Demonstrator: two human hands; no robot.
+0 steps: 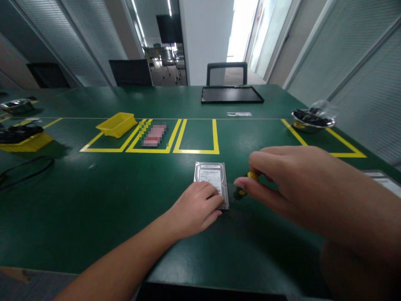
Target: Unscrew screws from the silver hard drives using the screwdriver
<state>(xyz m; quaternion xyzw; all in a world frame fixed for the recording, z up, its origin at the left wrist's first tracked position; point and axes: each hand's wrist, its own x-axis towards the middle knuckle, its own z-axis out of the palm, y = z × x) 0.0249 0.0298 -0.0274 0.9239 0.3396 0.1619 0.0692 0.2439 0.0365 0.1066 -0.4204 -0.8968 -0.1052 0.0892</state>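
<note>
A silver hard drive (210,174) lies flat on the green table (94,209), label up. My left hand (196,207) rests on its near edge with the fingers curled over the corner, pressing it down. My right hand (282,179) is closed around a small screwdriver (243,189) with a yellow and black handle. The tool's tip points at the drive's near right corner. Most of the handle is hidden by my fingers.
Yellow tape boxes (196,138) mark the table beyond the drive. A yellow bin (116,124) and a pink item (154,135) sit there. A metal bowl (312,120) stands at right, a black tray (231,94) at the far edge, another yellow bin (23,140) and cable (28,169) at left.
</note>
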